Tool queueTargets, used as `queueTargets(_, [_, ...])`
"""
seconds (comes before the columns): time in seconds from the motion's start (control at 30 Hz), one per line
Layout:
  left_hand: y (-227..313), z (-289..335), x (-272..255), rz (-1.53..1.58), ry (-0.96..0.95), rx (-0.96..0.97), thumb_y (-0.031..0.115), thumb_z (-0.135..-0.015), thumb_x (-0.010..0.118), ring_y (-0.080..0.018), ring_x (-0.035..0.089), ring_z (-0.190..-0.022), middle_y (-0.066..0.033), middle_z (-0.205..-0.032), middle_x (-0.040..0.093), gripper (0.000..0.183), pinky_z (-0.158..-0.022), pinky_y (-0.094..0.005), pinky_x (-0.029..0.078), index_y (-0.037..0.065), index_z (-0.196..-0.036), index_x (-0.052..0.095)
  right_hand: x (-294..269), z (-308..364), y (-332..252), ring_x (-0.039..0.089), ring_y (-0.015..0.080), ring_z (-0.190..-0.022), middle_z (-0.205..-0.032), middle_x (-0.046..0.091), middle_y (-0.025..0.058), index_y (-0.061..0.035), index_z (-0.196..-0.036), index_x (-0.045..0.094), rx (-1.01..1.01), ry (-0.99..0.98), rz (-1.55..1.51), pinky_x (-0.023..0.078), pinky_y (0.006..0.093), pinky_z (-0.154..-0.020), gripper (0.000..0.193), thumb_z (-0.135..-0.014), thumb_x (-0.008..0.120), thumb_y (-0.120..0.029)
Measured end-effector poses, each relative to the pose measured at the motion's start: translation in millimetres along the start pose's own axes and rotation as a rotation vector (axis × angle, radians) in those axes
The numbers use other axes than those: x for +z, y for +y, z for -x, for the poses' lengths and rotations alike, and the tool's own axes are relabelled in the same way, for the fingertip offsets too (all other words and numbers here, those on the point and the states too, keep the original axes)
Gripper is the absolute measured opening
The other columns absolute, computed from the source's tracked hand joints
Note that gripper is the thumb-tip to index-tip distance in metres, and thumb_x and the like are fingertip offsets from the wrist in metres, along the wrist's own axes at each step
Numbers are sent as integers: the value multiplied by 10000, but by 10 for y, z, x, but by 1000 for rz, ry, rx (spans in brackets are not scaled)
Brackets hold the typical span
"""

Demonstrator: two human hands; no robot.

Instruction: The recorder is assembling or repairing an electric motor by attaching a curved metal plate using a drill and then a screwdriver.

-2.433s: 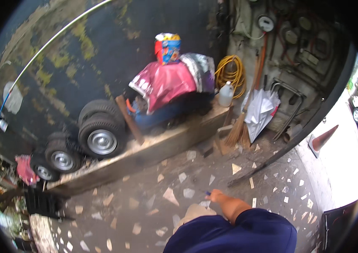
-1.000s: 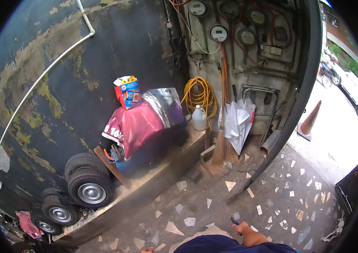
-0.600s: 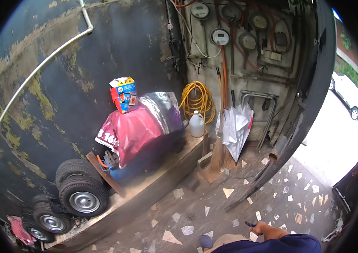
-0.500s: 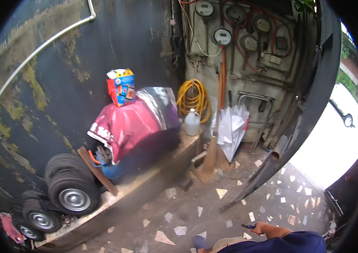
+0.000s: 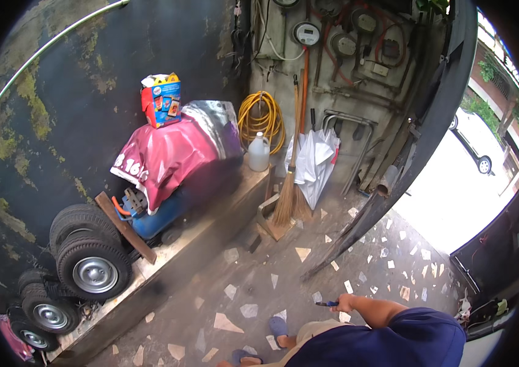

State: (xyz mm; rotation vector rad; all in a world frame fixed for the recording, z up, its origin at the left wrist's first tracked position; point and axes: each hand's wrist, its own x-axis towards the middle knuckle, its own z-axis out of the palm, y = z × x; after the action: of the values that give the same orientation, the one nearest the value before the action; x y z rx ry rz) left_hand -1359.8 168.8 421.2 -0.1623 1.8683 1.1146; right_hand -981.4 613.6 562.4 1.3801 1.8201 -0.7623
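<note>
From the lower right, the bare arm under my navy sleeve reaches left over the speckled floor. My right hand (image 5: pixel 345 302) is closed around a slim hand tool (image 5: pixel 328 304) with blue and dark parts. Its tip points left, and it is too small to tell its exact kind. Below it the floor is set with pale stone chips. My left hand is not in view. Two blue-grey slippers (image 5: pixel 278 326) on my feet show at the lower middle, left of the hand.
Along the left wall, a ledge (image 5: pixel 167 260) bears several tyres (image 5: pixel 94 274), a blue tank (image 5: pixel 152 225) under a pink sack (image 5: pixel 167 153), and a jug (image 5: pixel 259 154). A broom (image 5: pixel 286 199) and white umbrella (image 5: pixel 315 168) lean behind. A dark gate (image 5: pixel 421 140) stands open at right.
The view has shifted, so the wall and ledge sit higher and further left. More of my sleeve and both slippers show now. The tool is still in my right hand.
</note>
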Motion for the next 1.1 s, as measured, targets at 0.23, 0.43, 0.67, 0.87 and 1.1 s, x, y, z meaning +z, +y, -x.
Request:
queueTargets(0.23, [-417, 460, -907, 126, 112, -64, 356, -1012, 656, -169, 591, -600, -79, -757, 647, 343, -490, -326, 483, 19, -1074, 640, 65, -34, -1071, 743, 258, -634, -784, 743, 178, 59, -932, 731, 219, 148, -178, 617, 383, -637, 625, -930, 602, -553])
queueTargets(0.43, [-1701, 1216, -1831, 486, 420, -243, 185, -943, 632, -252, 718, -828, -231, -993, 723, 272, -676, -393, 589, -26, -1114, 655, 349, -125, -2437, 710, 280, -551, -716, 713, 204, 95, -911, 706, -40, 57, -12, 588, 414, -537, 567, -953, 649, -467])
queueTargets(0.67, [-2058, 1854, -2416, 509, 1055, -315, 306, -959, 701, -169, 648, -755, -65, -853, 707, 351, -670, -339, 528, -26, -1073, 695, 942, -40, -4787, 528, 221, -418, -557, 548, 45, -38, -750, 665, -241, -165, -94, 471, 434, -386, 514, -1030, 570, -459])
queueTargets(0.87, [-2235, 2325, -2206, 668, 1110, -432, 438, -914, 709, -350, 710, -1022, -216, -1073, 740, 479, -885, -439, 545, 9, -1126, 728, 1687, 210, -6547, 524, 210, -458, -599, 551, 77, -13, -741, 637, -590, -184, 245, 437, 415, -399, 550, -1052, 508, -448])
queueTargets(1.1, [-2724, 2250, -1850, 585, 939, -485, 404, -899, 727, -196, 648, -616, -70, -765, 700, 355, -566, -373, 529, 52, -947, 731, 2422, -322, -7878, 557, 231, -536, -676, 600, 102, -73, -819, 661, -495, -362, 725, 444, 428, -500, 471, -1038, 530, -469])
